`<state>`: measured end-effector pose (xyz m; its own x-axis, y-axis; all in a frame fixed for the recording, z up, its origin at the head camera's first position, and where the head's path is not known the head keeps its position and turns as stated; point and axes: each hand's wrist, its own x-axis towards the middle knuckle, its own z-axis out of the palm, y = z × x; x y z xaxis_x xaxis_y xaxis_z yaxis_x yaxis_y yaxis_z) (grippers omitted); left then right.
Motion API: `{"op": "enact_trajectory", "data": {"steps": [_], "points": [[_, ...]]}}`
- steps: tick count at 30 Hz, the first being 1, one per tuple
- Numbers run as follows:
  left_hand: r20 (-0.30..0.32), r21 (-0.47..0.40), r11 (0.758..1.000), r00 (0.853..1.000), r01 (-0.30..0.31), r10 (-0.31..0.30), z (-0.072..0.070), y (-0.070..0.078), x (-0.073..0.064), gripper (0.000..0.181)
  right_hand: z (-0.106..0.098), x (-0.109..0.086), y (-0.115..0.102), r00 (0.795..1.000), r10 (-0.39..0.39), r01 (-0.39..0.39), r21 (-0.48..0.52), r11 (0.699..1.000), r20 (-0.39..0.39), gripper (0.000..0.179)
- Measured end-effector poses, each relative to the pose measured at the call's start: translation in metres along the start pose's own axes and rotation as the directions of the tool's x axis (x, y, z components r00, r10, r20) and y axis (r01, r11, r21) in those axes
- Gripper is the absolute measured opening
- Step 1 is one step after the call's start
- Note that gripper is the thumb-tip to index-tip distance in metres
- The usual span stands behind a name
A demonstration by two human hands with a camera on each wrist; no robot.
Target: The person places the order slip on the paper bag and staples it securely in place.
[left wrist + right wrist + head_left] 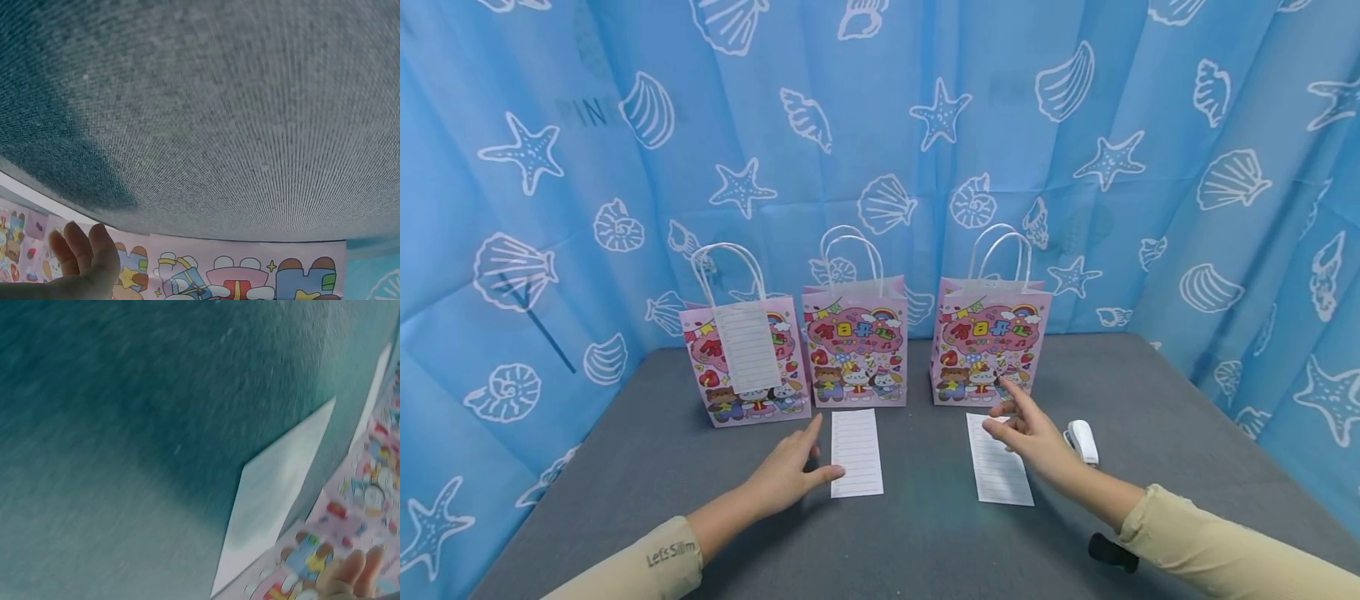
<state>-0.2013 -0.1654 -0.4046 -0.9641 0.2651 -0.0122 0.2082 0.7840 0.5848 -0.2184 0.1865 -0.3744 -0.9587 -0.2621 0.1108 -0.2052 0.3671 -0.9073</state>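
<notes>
Three pink cartoon gift bags stand in a row: the left bag (pixel 700 329), middle bag (pixel 855 342) and right bag (pixel 988 333). A lined paper slip (pixel 748 346) hangs over the front of the left bag. Another lined slip (pixel 857 454) lies before the middle bag; my left hand (pixel 790 468) hovers beside it, index finger extended, thumb tip at its left edge. Over a third slip (pixel 1002 467), before the right bag, my right hand (pixel 1033 433) reaches with loosely bent fingers and nothing in them. Fingers (pixel 353 572) of that hand show against a bag in the right wrist view.
A white stapler (pixel 1082 442) sits on the grey table (pixel 925 550), right of my right hand. Partly under the right sleeve lies a small black object (pixel 1112 552). Behind the bags hangs a blue curtain (pixel 880 125) with shells and starfish.
</notes>
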Motion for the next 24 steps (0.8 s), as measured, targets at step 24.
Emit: {"op": "enact_trajectory", "data": {"steps": [24], "points": [[0.028, -0.017, 1.000, 1.000, 0.015, -0.015, -0.001, -0.006, 0.006, 0.085, 0.063, 0.026, -0.010, 0.950, 0.036, -0.018, -0.059, 0.998, 0.311, 0.086]]}}
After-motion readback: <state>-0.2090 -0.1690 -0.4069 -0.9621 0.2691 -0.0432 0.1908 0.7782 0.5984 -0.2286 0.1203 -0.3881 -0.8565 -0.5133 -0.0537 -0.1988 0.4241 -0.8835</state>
